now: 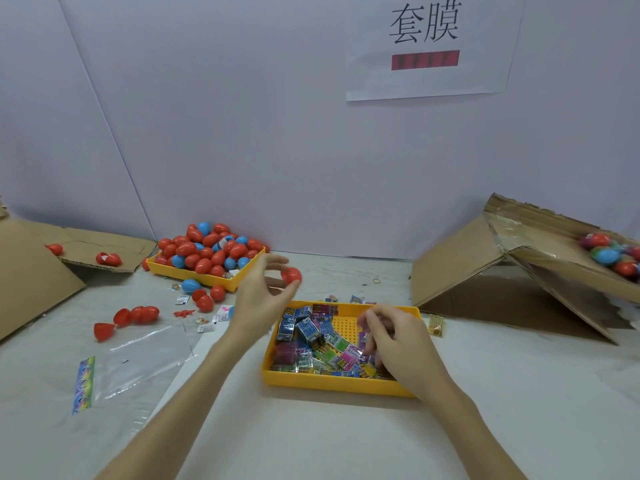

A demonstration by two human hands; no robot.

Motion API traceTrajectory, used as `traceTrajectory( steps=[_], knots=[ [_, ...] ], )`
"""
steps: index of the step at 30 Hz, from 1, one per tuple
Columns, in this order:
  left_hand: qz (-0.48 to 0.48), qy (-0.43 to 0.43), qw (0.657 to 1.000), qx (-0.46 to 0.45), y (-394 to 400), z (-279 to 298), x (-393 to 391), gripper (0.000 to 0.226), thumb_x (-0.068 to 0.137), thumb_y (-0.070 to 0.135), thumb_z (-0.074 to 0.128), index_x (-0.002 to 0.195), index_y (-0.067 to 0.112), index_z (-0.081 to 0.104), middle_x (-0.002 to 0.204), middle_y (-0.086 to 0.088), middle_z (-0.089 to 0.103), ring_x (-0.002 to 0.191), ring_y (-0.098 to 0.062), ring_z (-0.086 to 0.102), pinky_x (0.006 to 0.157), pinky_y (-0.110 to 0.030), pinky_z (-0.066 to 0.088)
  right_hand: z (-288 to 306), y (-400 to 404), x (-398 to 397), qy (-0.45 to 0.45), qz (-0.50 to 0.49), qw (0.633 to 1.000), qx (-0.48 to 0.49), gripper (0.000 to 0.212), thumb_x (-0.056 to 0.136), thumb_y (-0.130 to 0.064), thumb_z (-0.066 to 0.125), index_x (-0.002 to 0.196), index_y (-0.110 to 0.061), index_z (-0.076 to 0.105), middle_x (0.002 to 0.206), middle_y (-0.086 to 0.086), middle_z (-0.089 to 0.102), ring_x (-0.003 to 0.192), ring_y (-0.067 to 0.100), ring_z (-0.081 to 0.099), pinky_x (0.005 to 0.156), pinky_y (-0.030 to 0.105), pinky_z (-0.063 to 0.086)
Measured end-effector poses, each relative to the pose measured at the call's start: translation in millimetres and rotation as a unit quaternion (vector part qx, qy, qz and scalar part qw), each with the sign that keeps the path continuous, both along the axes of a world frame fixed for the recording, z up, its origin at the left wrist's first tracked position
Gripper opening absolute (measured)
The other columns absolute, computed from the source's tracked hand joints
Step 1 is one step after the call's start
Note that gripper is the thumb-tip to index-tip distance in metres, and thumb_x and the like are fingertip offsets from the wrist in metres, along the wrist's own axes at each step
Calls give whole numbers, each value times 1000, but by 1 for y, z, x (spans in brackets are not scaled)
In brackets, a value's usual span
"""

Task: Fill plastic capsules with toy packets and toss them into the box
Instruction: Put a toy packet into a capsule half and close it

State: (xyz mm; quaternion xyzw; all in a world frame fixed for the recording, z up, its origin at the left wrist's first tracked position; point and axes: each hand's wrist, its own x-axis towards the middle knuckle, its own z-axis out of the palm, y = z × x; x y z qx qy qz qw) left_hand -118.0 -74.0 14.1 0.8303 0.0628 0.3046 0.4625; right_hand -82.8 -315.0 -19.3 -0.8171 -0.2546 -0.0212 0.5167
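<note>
White worktop: left hand (258,292) pinches a red capsule (291,274) just beyond the packet tray's (332,384) far edge; right hand (394,344) pinches at packets (311,336) inside.

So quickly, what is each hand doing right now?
Left hand: holds a red capsule at its fingertips.
Right hand: fingers curled among the toy packets in the yellow tray, apparently pinching one.
</note>
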Motion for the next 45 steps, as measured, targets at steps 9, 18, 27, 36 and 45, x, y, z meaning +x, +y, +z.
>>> traceTrajectory(
  steps=[9,18,27,36,45],
  knots=[
    [-231,60,958,-157,-68,-10,-24,24,94,17,74,116,27,72,111,4,75,108,-15,71,89,-25,58,5,-5,-1,-22,65,994,91,34,97,-19,71,127,-34,68,105,-17,73,92,15,73,76,36,64],
    [-235,40,949,-205,-64,-11,-27,29,87,30,76,116,27,73,113,2,76,109,-17,71,91,-25,57,8,-3,-4,-1,49,991,125,20,95,-31,71,115,-28,67,96,-9,74,93,14,72,77,36,62],
    [-227,29,957,-180,-65,-13,-26,24,91,34,73,115,34,71,102,0,76,93,-19,74,81,-25,59,5,-3,-2,-26,51,996,74,12,101,-32,64,109,-26,71,89,-8,73,87,13,70,79,37,59],
    [-191,52,973,-117,-70,-20,-22,34,89,55,63,100,23,71,69,3,65,65,-11,63,65,-24,55,4,0,-9,-57,67,996,26,25,103,-51,50,99,-29,61,75,-9,64,70,13,62,65,32,50],
    [-200,56,967,-146,-71,-16,-25,38,102,45,46,108,16,69,89,2,71,80,-16,66,73,-29,56,7,1,-12,-97,63,993,13,19,105,-46,52,90,-36,55,68,-3,60,63,16,57,62,39,48]
  ],
)
